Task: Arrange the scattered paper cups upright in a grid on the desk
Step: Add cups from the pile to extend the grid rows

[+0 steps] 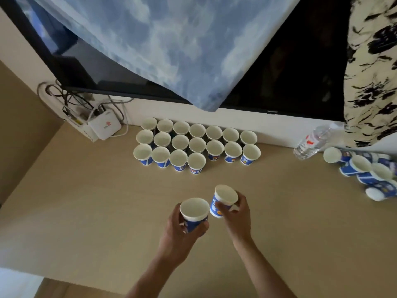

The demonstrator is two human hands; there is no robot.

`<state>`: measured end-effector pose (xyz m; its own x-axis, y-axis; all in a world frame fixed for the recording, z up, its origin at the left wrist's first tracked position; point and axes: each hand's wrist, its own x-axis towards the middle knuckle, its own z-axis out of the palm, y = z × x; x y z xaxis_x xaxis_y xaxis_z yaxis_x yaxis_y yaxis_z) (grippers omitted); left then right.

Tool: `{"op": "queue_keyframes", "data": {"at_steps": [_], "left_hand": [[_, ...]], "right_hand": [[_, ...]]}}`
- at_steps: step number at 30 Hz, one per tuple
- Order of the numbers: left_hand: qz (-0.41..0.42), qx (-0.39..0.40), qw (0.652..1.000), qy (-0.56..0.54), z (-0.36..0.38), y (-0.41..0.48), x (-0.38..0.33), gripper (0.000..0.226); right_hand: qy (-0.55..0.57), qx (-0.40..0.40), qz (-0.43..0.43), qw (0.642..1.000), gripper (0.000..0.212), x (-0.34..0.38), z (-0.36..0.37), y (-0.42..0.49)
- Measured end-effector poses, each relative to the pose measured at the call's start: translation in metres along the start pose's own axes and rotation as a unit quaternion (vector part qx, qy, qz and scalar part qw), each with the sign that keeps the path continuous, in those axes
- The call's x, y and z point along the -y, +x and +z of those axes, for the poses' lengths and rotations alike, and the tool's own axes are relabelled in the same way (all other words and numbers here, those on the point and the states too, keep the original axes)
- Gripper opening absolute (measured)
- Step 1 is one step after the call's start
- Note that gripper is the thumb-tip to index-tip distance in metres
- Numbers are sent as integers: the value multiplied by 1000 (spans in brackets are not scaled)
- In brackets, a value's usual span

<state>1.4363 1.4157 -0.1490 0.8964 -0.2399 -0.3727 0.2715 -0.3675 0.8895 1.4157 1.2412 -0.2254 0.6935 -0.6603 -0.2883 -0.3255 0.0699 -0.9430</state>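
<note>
I am mid-carry, bringing two more cups to the rows. A paper cup (194, 211) sits in my left hand (182, 232), fingers and thumb curled round its blue wall, mouth up and nearly level. A second cup (225, 200) is gripped in my right hand (240, 214), thumb on the near wall and fingers wrapped behind, tilted so its base swings toward the first. The two cups are just beside each other over the near part of the desk (107, 201), well short of the grid (197, 144) by the wall. Both forearms come up from the bottom edge and converge, wrists bent slightly inward. The front row ends at its fourth cup (196, 161), so I judge the next move is a reach forward, righting the tilted cup and setting both down just right of it. More scattered cups (363, 172) lie on their sides at far right.
</note>
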Motion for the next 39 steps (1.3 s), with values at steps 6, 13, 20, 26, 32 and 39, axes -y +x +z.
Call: {"op": "queue_keyframes", "data": {"at_steps": [6,13,20,26,32,39], "left_hand": [[-4,-3,1000,-21,-18,23,1,51],[-24,-19,999,-21,-34,30,17,55],[-38,-30,998,-36,-37,26,23,55],[-41,-32,998,-39,-34,25,25,55],[-36,-32,998,-33,-31,27,21,56],[-32,-39,999,-17,-22,30,21,58]], "right_hand": [[-18,-27,-28,999,59,1,40,61],[-40,-28,-59,997,61,-20,68,114],[-59,-21,-66,996,71,-35,78,142],[-68,-6,-68,995,67,-40,81,150],[-69,-3,-60,996,75,-52,80,155],[-89,-25,3,996,86,-49,61,126]]}}
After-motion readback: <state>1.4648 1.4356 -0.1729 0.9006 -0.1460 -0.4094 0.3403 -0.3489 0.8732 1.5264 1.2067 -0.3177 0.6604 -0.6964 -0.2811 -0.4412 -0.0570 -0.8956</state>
